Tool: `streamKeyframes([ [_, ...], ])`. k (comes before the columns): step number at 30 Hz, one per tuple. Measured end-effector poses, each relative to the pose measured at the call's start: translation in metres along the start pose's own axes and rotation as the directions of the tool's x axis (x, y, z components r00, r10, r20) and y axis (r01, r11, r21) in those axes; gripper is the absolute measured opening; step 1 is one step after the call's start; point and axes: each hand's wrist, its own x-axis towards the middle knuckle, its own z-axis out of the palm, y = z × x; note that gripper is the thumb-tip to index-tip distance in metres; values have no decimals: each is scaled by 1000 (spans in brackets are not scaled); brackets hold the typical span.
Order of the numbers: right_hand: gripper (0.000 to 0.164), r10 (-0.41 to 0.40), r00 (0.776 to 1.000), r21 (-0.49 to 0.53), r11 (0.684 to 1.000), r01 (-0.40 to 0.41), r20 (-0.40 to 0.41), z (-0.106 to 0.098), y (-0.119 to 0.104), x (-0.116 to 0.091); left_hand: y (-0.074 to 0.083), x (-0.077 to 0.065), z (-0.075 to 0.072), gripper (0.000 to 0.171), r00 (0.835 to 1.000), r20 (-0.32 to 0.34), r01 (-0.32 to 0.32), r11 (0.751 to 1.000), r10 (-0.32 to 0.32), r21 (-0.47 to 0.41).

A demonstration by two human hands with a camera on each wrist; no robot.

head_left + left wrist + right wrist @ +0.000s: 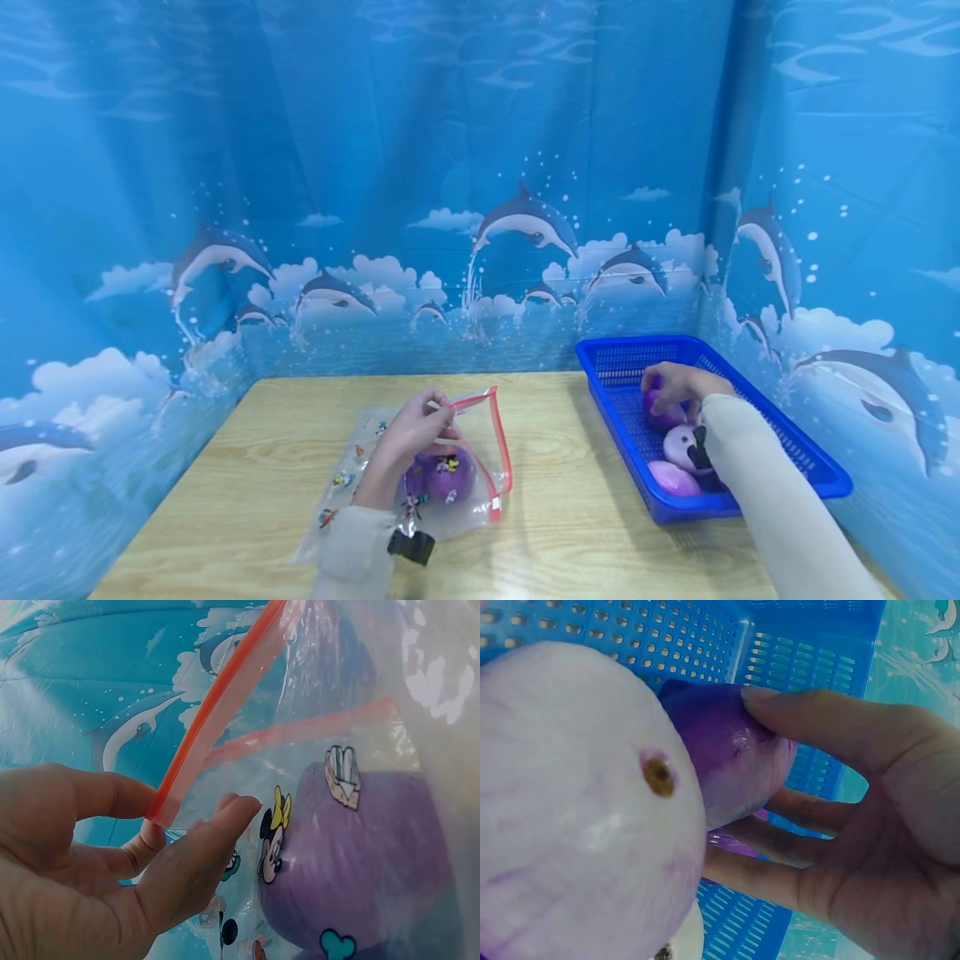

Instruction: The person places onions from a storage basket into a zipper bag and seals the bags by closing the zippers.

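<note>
My left hand [416,429] pinches the red zip edge of a clear zip bag [480,517] printed with cartoon figures; the bag's mouth gapes to the right. Inside the bag lies a purple rounded thing [360,862], seen through the plastic. Over at the blue basket [615,425], my right hand [678,387] grips a dark purple, glossy rounded thing [735,742], thumb on top and fingers beneath. Close beside it sits a pale round onion-like thing [592,802] with a brown spot. A pink-purple piece [673,478] lies at the basket's near end.
The pale wooden table [555,533] carries the bag at its middle and the basket at its right. Behind and to the right hangs a blue curtain [420,167] with dolphins. Perforated walls with a raised rim surround the basket's contents.
</note>
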Motion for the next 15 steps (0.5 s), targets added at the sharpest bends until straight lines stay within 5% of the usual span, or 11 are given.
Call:
streamKeyframes([
  [6,62,-26,1000,-23,999,27,14,-1,-1,0,0,0,-1,14,1000,-1,16,1000,-16,-8],
  [15,50,-39,999,-15,999,39,19,0,-1,-4,0,-1,-1,16,1000,0,19,1000,-19,-16],
])
